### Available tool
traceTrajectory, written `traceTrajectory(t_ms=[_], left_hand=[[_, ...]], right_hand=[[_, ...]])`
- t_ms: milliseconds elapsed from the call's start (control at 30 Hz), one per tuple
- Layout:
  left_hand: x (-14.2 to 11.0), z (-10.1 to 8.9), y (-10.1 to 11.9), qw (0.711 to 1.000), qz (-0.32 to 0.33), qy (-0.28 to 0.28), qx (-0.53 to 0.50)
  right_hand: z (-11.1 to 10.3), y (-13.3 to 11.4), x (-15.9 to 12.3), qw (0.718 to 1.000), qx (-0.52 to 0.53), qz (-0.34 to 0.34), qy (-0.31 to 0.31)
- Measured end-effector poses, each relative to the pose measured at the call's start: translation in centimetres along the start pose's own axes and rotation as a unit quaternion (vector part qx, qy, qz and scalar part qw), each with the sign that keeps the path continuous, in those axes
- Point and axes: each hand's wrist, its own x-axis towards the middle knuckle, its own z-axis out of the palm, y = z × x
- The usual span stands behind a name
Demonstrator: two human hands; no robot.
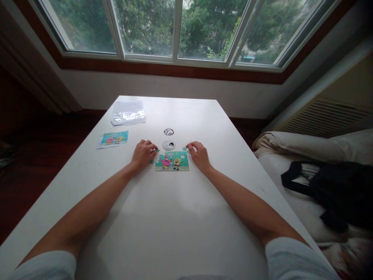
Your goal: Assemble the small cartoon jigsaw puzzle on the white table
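A jigsaw puzzle (171,165) with cartoon figures on a green-blue ground lies on the white table; gaps show white in its upper part. At its left edge, my left hand (142,153) is closed, fingertips pinching a small green puzzle piece (157,150). Another loose piece (152,161) lies below those fingers. My right hand (199,154) is by the puzzle's upper right corner, thumb and fingers bent together at a small green piece (184,148). Its fingertips partly hide what they grip.
Two round black-and-white marks or discs (168,145) are just beyond the puzzle. A picture sheet (114,139) with the same figures lies to the left, and a clear plastic bag (128,112) farther back. Dark cloth (344,186) rests on the sofa (271,159) at right.
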Motion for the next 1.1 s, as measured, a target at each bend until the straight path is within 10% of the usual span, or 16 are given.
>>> traceTrajectory(t_ms=[633, 1100], left_hand=[[0.5, 0.0, -3.0, 0.994, -0.046, 0.006, -0.103], [0.4, -2.6, -5.3, 0.968, 0.029, -0.141, -0.204]], right_hand=[[-0.2, 0.3, 0.0, 1.000, -0.007, -0.013, -0.005], [-0.6, 1.1, 0.3, 1.000, -0.026, -0.012, 0.000]])
